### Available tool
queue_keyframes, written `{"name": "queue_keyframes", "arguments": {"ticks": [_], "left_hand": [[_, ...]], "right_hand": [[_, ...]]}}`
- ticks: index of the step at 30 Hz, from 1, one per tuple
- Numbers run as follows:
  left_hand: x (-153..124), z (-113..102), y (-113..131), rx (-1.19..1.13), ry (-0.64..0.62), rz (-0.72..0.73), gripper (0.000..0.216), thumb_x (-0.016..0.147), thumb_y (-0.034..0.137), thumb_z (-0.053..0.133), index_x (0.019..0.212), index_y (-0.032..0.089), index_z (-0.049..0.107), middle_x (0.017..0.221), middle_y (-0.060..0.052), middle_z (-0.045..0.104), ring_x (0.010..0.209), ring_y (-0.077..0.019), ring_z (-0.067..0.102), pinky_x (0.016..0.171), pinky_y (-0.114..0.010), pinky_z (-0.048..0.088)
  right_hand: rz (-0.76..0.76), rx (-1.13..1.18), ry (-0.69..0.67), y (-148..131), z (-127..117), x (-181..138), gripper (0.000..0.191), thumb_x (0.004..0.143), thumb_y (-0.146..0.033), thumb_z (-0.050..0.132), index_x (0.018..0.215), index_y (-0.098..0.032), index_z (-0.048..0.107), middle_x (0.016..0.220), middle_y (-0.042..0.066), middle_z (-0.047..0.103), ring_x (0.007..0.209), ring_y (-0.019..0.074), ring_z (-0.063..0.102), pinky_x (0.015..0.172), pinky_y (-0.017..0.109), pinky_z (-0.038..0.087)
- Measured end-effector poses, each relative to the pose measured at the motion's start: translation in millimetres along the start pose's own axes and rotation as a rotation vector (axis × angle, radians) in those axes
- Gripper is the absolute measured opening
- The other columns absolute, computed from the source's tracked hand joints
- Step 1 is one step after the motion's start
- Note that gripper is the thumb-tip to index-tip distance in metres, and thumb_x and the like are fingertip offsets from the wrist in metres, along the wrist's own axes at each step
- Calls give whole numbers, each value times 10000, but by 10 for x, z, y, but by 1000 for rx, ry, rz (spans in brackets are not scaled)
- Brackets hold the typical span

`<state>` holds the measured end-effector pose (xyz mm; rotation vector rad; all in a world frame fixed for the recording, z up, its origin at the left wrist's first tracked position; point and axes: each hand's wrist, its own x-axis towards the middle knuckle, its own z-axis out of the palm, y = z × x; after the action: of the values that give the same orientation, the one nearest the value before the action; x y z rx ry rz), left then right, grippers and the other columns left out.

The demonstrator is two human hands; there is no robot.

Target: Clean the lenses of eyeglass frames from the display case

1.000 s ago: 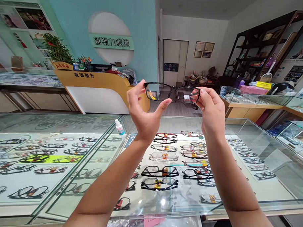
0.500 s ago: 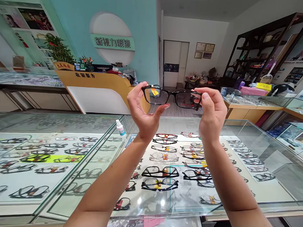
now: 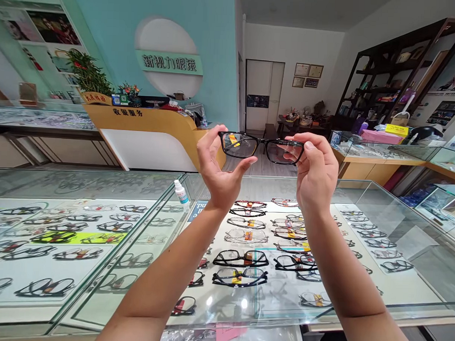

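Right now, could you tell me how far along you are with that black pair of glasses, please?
Done: the black glasses are out of the display case. In hand: left hand and right hand pinch their two ends, raised above the glass. Left: they are not yet set down; the spray bottle stands untouched.

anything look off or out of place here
Nothing looks damaged or spilled. The black glasses, held by left hand and right hand, carry a yellow tag on one lens. A small white bottle looks tilted on the glass counter.
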<state>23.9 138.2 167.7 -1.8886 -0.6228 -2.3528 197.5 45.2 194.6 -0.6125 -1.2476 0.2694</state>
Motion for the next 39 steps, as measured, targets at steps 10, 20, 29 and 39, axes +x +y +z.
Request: {"name": "queue_keyframes", "arguments": {"ticks": [10,20,29,39], "left_hand": [[27,-102,59,17,-133,139,966,786,868,872,1514,282,627,1484,-158,694,1447,-383,669,1215,-571,578],[47,-117,314,-84,-325,71,973,824,869,846,1569,307,568,1465,-152,709,1330,-353,756,1137,-534,673],[78,-135,325,-211,-425,13,909,868,778,884,1602,359,549,1426,-134,686,1334,-327,744,1074,-458,704],[-70,-94,610,5,-146,-53,334,1035,580,767,1023,246,789,894,-28,709,767,-179,641,770,-357,588]], "right_hand": [[-210,-420,-197,-262,-233,121,164,1062,-446,735,1057,-317,835,1215,67,813,1242,300,730,1165,513,541],[-31,-327,-435,-168,-389,222,159,1028,-415,777,964,-277,825,1226,74,831,1188,276,746,1121,506,549],[297,-37,-546,-220,-411,239,293,930,-527,882,941,-236,850,1171,80,884,1041,244,787,952,429,634],[72,-281,-302,-139,-286,142,177,961,-408,855,932,-234,843,1102,92,879,1023,266,816,994,465,648]]}}
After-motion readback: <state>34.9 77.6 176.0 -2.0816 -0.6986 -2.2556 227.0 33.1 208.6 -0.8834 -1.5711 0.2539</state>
